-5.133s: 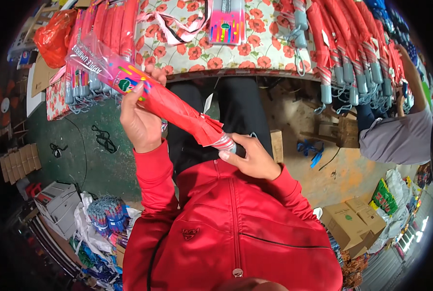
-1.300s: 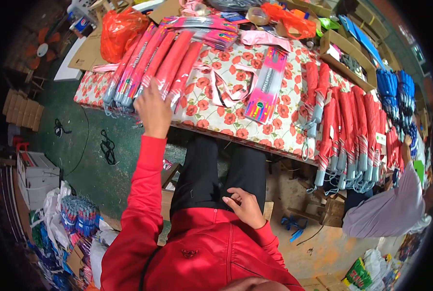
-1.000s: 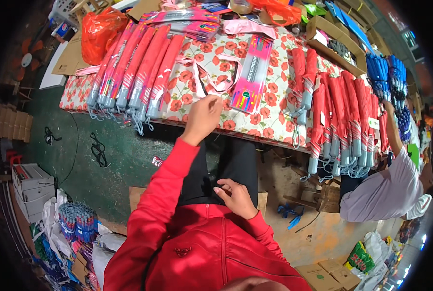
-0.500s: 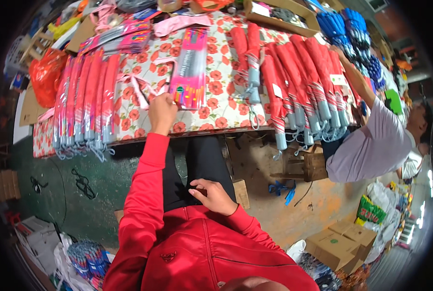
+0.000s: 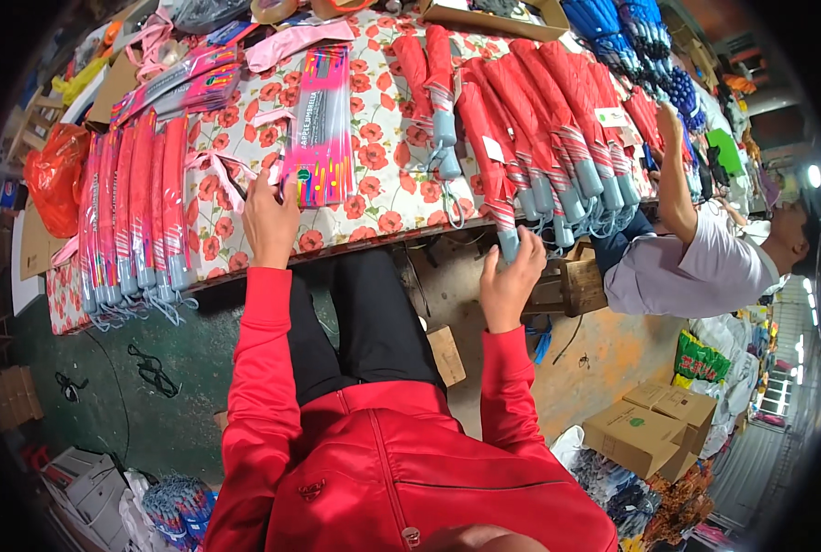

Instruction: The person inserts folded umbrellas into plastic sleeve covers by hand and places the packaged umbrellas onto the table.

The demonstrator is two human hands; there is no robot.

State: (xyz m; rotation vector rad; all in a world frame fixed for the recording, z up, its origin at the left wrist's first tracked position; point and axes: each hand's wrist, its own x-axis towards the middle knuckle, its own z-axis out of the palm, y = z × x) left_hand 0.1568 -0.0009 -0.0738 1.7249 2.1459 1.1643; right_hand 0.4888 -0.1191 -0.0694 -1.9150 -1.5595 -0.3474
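Observation:
My left hand (image 5: pixel 271 223) is at the lower left corner of a stack of clear and pink printed plastic umbrella sleeves (image 5: pixel 322 138). Its thumb and forefinger are apart, the thumb by the sleeve edge. With my right hand (image 5: pixel 514 281) I have the grey handle of a folded red umbrella (image 5: pixel 497 198) between thumb and fingers, at the table's front edge. That umbrella lies leftmost in a row of folded red umbrellas (image 5: pixel 558 110) with striped rims and grey handles. Two more red umbrellas (image 5: pixel 439 74) lie left of the row.
Sleeved umbrellas (image 5: pixel 134 207) line the left end of the flowered table (image 5: pixel 374 212). Behind them lie more sleeves (image 5: pixel 190 78), an orange-red bag (image 5: pixel 58 179) and pink cloth strips (image 5: pixel 298 44). A co-worker (image 5: pixel 691 258) sits to the right, near a wooden stool (image 5: pixel 581 287).
My right hand has risen from my lap to the umbrella handle at the table edge. My left hand remains by the sleeve corner, its fingers now further apart. The view has shifted.

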